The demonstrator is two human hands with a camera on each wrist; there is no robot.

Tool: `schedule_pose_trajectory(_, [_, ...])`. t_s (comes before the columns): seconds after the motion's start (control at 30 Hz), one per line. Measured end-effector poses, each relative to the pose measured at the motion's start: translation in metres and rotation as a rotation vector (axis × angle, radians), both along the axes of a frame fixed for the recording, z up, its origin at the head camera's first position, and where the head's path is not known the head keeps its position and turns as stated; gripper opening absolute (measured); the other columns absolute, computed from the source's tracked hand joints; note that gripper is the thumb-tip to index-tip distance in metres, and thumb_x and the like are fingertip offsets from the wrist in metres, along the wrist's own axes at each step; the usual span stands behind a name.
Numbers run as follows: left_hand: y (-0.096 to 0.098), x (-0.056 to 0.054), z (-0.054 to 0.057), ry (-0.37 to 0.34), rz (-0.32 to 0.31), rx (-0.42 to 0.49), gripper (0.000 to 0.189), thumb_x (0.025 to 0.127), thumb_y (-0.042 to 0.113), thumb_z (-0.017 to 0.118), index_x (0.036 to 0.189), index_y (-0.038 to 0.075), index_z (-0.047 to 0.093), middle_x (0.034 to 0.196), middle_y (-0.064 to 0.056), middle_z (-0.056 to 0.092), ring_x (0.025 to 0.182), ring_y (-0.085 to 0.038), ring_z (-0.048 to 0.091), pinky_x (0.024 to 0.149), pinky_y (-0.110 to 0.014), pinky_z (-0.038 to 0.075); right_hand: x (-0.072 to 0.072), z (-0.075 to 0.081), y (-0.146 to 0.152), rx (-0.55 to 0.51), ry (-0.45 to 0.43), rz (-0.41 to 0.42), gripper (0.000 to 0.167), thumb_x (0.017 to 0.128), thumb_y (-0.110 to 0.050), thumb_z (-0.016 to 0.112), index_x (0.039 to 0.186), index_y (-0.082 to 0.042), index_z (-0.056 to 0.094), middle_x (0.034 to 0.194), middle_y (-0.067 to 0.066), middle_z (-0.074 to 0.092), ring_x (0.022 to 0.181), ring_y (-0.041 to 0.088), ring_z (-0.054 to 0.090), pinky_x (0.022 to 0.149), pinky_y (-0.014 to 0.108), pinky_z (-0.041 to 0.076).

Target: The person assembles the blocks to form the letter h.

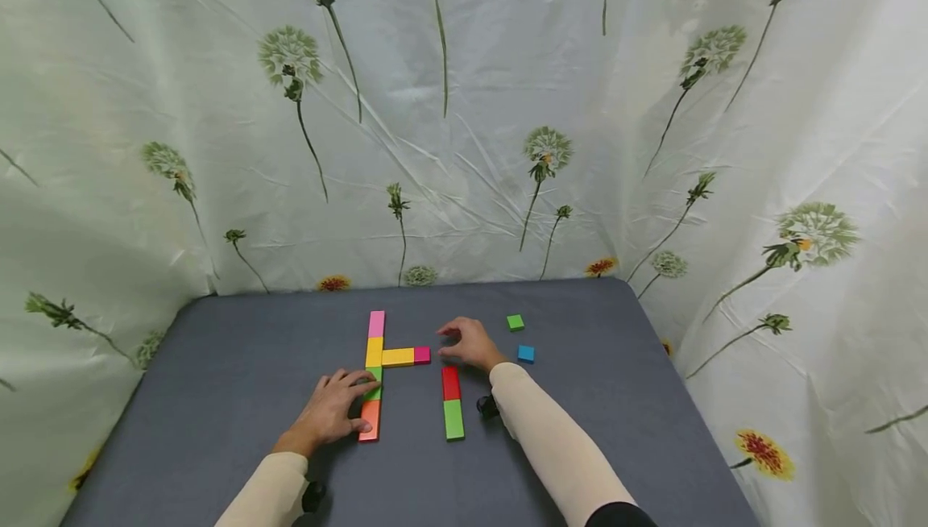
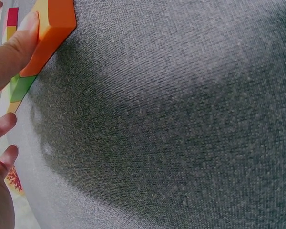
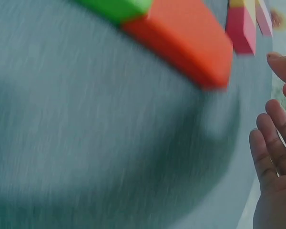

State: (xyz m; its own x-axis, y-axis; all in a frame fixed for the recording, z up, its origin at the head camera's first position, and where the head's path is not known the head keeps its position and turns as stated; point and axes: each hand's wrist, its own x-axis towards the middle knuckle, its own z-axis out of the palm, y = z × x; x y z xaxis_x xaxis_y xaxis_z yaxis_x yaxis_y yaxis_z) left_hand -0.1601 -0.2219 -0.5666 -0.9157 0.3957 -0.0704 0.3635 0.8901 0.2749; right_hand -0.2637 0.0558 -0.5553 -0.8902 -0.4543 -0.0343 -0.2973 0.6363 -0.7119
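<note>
On the table a column of blocks runs away from me: an orange block [image 1: 370,421] nearest, then a green block [image 1: 373,392], a yellow block [image 1: 374,351] and a pink block [image 1: 377,323]. A second yellow block [image 1: 397,358] juts right from it, ending in a magenta block [image 1: 422,355]. My left hand [image 1: 332,410] rests against the column, thumb on the orange block and fingertips over the green one. My right hand [image 1: 471,344], fingers loosely bent and holding nothing, hovers right of the magenta block, beyond a red block [image 1: 451,383].
A light green block [image 1: 453,420] adjoins the red block's near end. Farther right lie a small green block [image 1: 515,322] and a blue block [image 1: 525,354]. A flower-printed curtain [image 1: 478,188] hangs behind and beside the grey table [image 1: 239,398].
</note>
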Motion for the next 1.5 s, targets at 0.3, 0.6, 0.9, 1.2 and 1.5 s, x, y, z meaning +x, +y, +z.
schedule_pose_trajectory(0.3, [0.0,-0.001,0.001,-0.014,-0.004,0.01,0.067,0.067,0.04,0.085,0.127,0.017,0.064,0.13,-0.004,0.055,0.116,-0.029,0.048,0.091,-0.051,0.036,0.002,0.004,0.047,0.037,0.059,-0.026,0.032,0.078,-0.012,0.081,0.107,-0.002,0.071,0.103,0.01,0.066,0.1,0.026,0.063,0.088,0.04,0.049])
schedule_pose_trajectory(0.6, [-0.002,-0.004,0.003,-0.044,-0.002,0.018,0.067,0.067,0.038,0.085,0.128,0.017,0.064,0.132,-0.005,0.055,0.117,-0.029,0.047,0.093,-0.053,0.036,0.011,0.002,0.093,0.04,0.059,-0.087,0.032,0.076,-0.008,0.081,0.106,-0.002,0.071,0.103,0.01,0.066,0.101,0.028,0.062,0.09,0.045,0.047])
schedule_pose_trajectory(0.9, [-0.001,-0.002,0.004,-0.054,0.006,0.0,0.068,0.067,0.04,0.085,0.127,0.017,0.064,0.132,-0.006,0.054,0.117,-0.03,0.047,0.095,-0.054,0.035,0.018,-0.005,0.125,0.064,0.024,-0.166,0.033,0.076,-0.006,0.08,0.108,-0.004,0.07,0.099,0.006,0.061,0.1,0.027,0.06,0.09,0.045,0.046])
schedule_pose_trajectory(1.2, [0.0,-0.003,0.003,-0.054,0.013,0.0,0.068,0.066,0.039,0.086,0.127,0.018,0.064,0.132,-0.004,0.055,0.118,-0.029,0.047,0.094,-0.054,0.036,0.024,-0.012,0.141,0.094,0.011,-0.212,0.034,0.075,-0.002,0.08,0.107,0.0,0.069,0.095,0.005,0.061,0.089,0.021,0.059,0.081,0.04,0.049])
schedule_pose_trajectory(1.5, [0.001,-0.003,0.004,-0.058,0.015,-0.008,0.068,0.066,0.04,0.086,0.127,0.019,0.064,0.132,-0.004,0.055,0.117,-0.028,0.047,0.093,-0.05,0.036,0.025,-0.01,0.14,0.09,-0.011,-0.235,0.027,0.077,-0.002,0.078,0.103,0.0,0.071,0.093,0.004,0.063,0.087,0.019,0.059,0.08,0.04,0.049])
